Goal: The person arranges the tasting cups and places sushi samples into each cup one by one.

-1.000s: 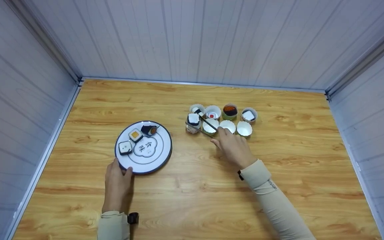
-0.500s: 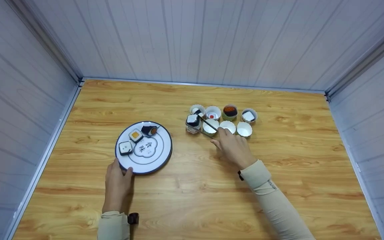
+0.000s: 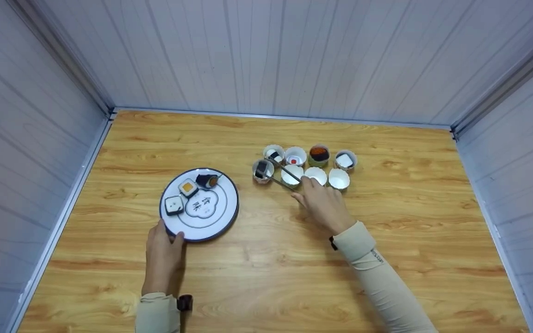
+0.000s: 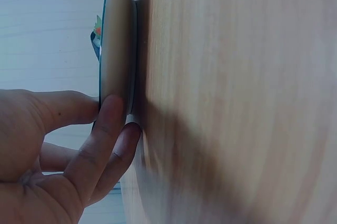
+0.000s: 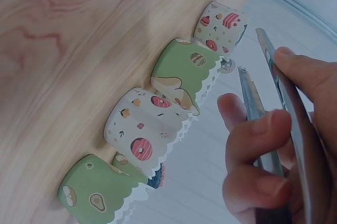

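Note:
My left hand (image 3: 162, 249) pinches the near-left rim of a white plate (image 3: 220, 217) with a blue edge. In the left wrist view the thumb and fingers (image 4: 105, 134) press the rim from opposite sides. Three toy sushi pieces (image 3: 188, 188) sit along the plate's left and back part. My right hand (image 3: 324, 203) grips metal tongs (image 3: 286, 170) whose arms stand apart with nothing between the tips. Their tips hover over the front-left paper cup (image 3: 263, 180), which contains a dark sushi piece (image 3: 262, 166). In the right wrist view the tongs (image 5: 297, 124) show a toothed edge.
Several paper cups stand in two rows, among them a white-and-pink patterned one (image 5: 142, 129) and a green one (image 5: 184, 68). In the back row, cups hold a white-and-black piece (image 3: 273, 153), an orange-topped piece (image 3: 319, 153) and a white piece (image 3: 344, 160). Panels (image 3: 271, 55) wall the table.
The white-topped dark sushi piece has gone from between the tong tips down into the front-left cup. The tongs have spread, and that cup has shifted slightly left. The left hand has stayed put.

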The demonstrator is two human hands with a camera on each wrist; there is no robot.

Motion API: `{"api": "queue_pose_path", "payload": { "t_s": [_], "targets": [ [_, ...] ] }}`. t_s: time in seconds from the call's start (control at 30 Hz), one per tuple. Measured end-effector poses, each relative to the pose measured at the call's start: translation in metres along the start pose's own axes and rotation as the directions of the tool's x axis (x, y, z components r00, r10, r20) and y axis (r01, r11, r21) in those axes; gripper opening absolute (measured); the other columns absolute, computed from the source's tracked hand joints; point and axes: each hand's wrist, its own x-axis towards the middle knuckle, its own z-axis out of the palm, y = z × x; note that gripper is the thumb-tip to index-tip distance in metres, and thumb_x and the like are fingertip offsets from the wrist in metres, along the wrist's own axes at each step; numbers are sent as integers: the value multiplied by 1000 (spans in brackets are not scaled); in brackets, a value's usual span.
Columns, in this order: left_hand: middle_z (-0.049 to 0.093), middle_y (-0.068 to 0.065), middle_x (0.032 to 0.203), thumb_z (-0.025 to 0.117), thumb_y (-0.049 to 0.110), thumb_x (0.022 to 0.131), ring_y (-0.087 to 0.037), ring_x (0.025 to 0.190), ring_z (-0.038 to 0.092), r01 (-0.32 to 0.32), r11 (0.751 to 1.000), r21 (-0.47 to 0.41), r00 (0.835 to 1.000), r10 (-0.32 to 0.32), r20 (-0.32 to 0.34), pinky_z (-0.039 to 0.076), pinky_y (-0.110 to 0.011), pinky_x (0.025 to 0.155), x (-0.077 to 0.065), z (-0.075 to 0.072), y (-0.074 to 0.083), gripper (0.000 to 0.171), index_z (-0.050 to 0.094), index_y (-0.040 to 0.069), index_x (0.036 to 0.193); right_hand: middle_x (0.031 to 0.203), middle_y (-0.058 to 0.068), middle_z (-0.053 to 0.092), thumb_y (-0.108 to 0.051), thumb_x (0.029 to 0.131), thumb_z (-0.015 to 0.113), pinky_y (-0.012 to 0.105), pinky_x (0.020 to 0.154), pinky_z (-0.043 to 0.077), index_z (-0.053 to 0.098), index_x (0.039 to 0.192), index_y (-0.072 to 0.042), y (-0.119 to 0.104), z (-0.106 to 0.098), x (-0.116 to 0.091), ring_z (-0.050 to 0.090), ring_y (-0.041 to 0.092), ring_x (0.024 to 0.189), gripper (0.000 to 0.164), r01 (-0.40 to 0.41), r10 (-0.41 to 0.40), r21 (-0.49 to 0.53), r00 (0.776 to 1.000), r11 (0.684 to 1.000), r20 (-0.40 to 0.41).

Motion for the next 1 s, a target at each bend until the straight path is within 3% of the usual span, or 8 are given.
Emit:
{"api": "queue_pose_path", "payload": {
  "t_s": [0.27,0.47,0.7,0.87,1.0],
  "targets": [
    [35,-36,141,54,5,101,-40,113,47,-57,998,17,998,57,-16,46,-48,93,-2,-3,-2,64,20,-16,151,87,12,61,-42,101,58,39,42,45,56,119,1,-18,1,7,54,26,55,46,69,-69,12,998,998,-1],
    [33,-34,146,53,6,102,-39,122,44,-36,999,4,999,36,-5,43,-50,102,-2,-2,-1,63,20,-13,152,95,13,65,-45,102,55,38,45,46,56,126,0,-40,4,19,58,26,60,51,125,-127,29,990,992,54],
    [32,-33,147,53,7,102,-39,123,43,-6,1000,12,1000,6,4,43,-50,103,-1,-1,1,64,19,-11,153,99,10,65,-48,101,55,40,47,46,55,129,-6,-62,6,40,60,26,64,50,101,-108,48,980,994,168],
    [30,-33,149,52,8,103,-39,123,43,22,1000,9,1000,-22,7,43,-49,103,0,0,2,65,17,-11,154,101,9,66,-48,100,57,39,46,47,55,131,-7,-73,8,53,61,26,65,51,134,-134,10,973,991,188],
    [33,-32,147,53,7,102,-38,121,44,14,1000,4,1000,-14,3,44,-49,101,1,0,1,63,20,-11,153,108,10,67,-46,99,60,40,46,50,58,126,-6,-81,13,62,63,27,65,48,179,-171,-41,972,983,159]
  ]
}}
